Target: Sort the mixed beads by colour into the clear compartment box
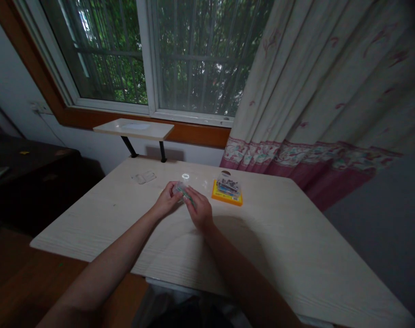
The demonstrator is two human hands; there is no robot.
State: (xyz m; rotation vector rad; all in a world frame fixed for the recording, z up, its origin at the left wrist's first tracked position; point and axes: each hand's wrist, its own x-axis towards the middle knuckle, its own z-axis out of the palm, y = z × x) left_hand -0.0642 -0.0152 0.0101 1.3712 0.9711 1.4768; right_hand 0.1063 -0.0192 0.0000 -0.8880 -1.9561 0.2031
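Observation:
Near the middle of the table, my left hand (168, 200) and my right hand (199, 209) both grip a small clear plastic case (181, 186) with something green in or under it. The fingers of both hands are closed around its sides and hide part of it, so I cannot make out the green contents. To the right of my hands, a yellow-orange tray (227, 199) lies on the table, bearing a stack of cards (227, 187) and a clear plastic piece. Beyond my left hand lies a flat, transparent plastic case (144, 177).
The pale wood-grain table (289, 237) stands under a window. A small raised shelf (139, 130) on black legs rises at its back left edge. Curtains (289, 114) hang at the back right. A dark cabinet (29, 168) stands to the left.

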